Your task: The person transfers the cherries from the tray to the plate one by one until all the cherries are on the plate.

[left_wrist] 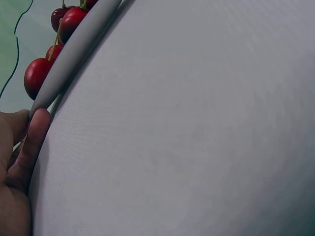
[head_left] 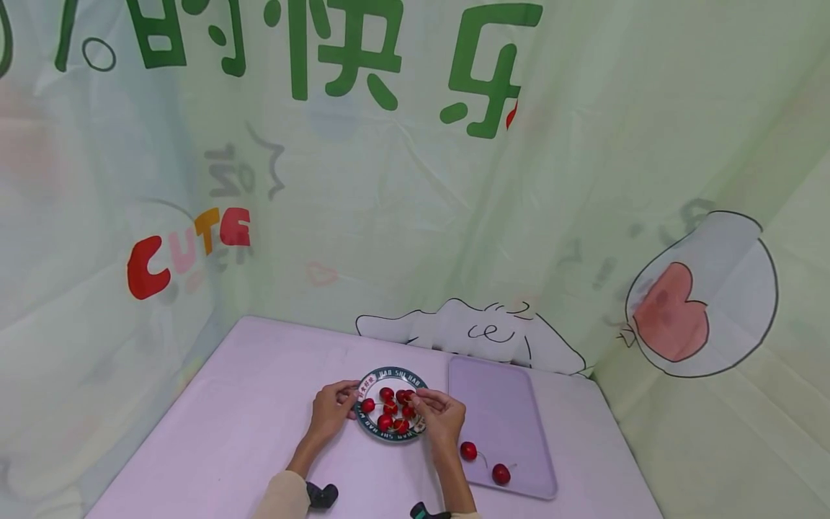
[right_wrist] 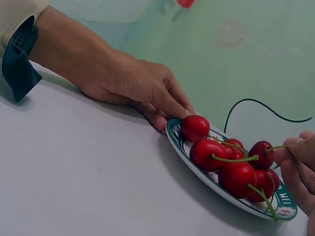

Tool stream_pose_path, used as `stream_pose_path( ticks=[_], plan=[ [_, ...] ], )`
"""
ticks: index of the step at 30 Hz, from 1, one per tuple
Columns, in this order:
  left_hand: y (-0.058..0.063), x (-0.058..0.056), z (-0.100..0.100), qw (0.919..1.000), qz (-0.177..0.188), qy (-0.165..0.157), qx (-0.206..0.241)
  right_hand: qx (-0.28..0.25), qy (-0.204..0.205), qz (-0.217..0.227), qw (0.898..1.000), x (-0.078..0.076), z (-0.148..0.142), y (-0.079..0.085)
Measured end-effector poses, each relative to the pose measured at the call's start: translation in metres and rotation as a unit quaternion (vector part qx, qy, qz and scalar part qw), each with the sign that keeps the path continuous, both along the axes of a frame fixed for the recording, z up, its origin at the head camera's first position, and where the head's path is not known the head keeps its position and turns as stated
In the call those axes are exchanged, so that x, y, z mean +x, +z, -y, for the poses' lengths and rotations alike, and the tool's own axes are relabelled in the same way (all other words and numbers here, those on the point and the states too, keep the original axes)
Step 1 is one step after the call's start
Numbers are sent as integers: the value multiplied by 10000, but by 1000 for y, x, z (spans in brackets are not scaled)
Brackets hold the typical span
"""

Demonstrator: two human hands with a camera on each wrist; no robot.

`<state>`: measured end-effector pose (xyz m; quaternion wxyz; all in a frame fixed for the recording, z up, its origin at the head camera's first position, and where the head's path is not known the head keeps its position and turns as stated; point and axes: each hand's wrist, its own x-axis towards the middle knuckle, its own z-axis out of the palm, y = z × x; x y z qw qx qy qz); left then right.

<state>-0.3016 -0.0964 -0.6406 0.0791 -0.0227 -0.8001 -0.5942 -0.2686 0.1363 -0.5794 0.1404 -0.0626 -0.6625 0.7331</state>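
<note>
Pinching stem (right_wrist: 278, 147), cherry (right_wrist: 260, 156) nr R fingers (right_wrist: 293, 173)

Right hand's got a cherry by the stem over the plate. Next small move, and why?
Probably have the right hand release the cherry onto the plate: that hand pinches the stem, the cherry is right by other cherries, and the left hand holds the plate's edge.

Soft, diffuse light fills the head view evenly. Both wrist views are dimmer, the left darkening toward its lower right corner. Small highlights dot the cherries (right_wrist: 236, 179); a soft-edged shadow lies below the plate (right_wrist: 287, 201).
</note>
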Motion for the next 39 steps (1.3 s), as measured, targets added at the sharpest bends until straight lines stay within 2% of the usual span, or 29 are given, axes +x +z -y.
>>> stream_pose_path(
  ticks=[4, 8, 16, 21, 31, 39],
  plan=[
    [0, 0, 0, 10000, -10, -2, -19, 319, -133, 121, 9993, -2, 1, -4],
    [-1, 0, 0, 10000, 1, -13, -67, 916, -321, 232, 9950, -3, 4, -5],
    [-5, -3, -1, 10000, 62, 35, -41, 1788, -326, -174, 9832, -3, 8, -5],
    [-5, -4, 0, 10000, 10, 11, -26, 2260, -227, -273, 9735, -3, 9, -3],
    [-5, -1, -1, 9999, 73, 17, -75, 2830, -71, -192, 9589, 2, 8, -3],
    [-8, -3, -2, 9997, 116, 132, -191, 2930, 134, -119, 9559, 6, 5, 0]
  ],
)
